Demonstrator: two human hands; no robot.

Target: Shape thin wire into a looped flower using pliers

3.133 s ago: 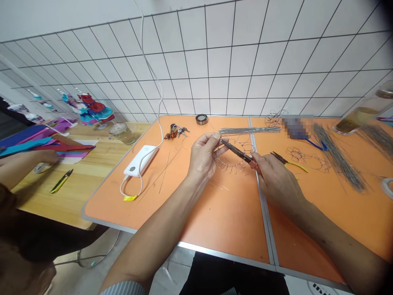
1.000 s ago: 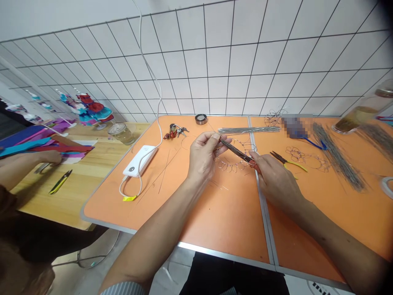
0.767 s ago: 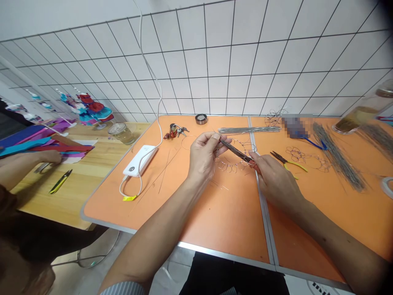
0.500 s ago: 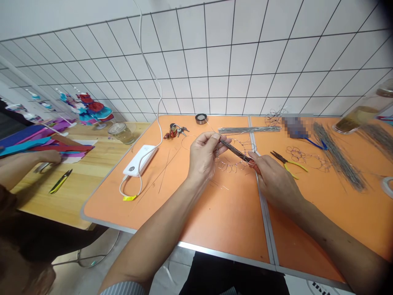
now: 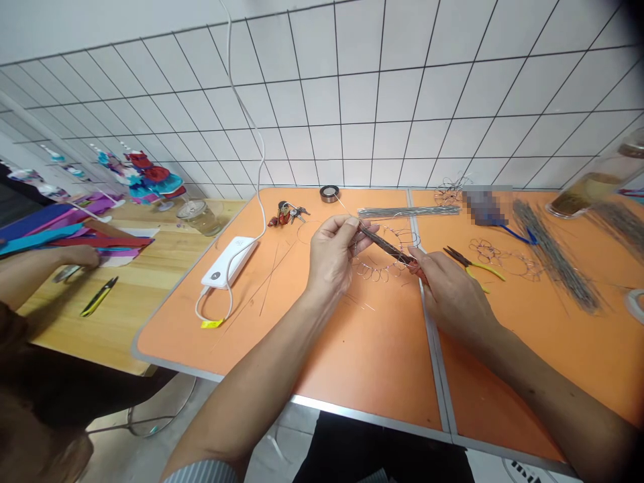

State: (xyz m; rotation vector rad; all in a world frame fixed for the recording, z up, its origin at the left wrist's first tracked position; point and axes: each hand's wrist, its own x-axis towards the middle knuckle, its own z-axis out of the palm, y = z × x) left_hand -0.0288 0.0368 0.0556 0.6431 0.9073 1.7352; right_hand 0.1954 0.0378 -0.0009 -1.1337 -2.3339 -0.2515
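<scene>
My right hand (image 5: 455, 288) is closed round the reddish handles of a long dark tool (image 5: 387, 247), which looks like pliers and slants up to the left. At the tool's tip, my left hand (image 5: 332, 258) pinches with thumb and index finger; a thin wire (image 5: 343, 201) shows at that pinch. Its other fingers reach out behind the tool. Beneath and behind the tool, a wire ring with small loops (image 5: 375, 272) lies on the orange table (image 5: 372, 376), partly covered by my hands.
Yellow-handled pliers (image 5: 475, 267) and looped wire pieces (image 5: 486, 251) lie to the right, near bundles of straight wire (image 5: 558, 261). A tape roll (image 5: 329, 194), keys (image 5: 289, 214) and a white power bank (image 5: 229, 261) are leftward. Another person's hand (image 5: 83, 257) works beside a yellow cutter (image 5: 99, 296).
Both my hands and the dark tool stay almost where they were. The other person's hand at the left has shifted very slightly.
</scene>
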